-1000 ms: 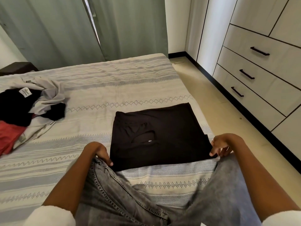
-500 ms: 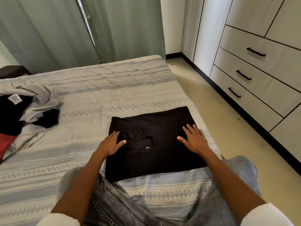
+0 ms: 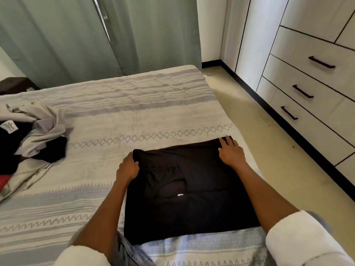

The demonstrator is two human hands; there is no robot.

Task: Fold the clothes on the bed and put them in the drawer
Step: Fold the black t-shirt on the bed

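Folded black cloth garment (image 3: 194,191) lies flat on striped cream bedspread (image 3: 119,120) between my hands. Left hand (image 3: 127,167) curls round its far-left corner; right hand (image 3: 231,153) grips far-right corner. Beyond right hand: white wooden drawers (image 3: 311,104), closed.

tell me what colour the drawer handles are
Black drawer handles on pale fronts, shown in the head view.

A wide bed (image 3: 119,112) covered in a cream woven spread with grey stripes and diamond bands carries everything here. Near its right edge lies a black garment folded into a flat square (image 3: 192,189), with a small white mark on its upper face. Far over on the left side, well apart from it, sits a loose heap of grey, black and red clothes (image 3: 28,143), a white label showing on one black piece.
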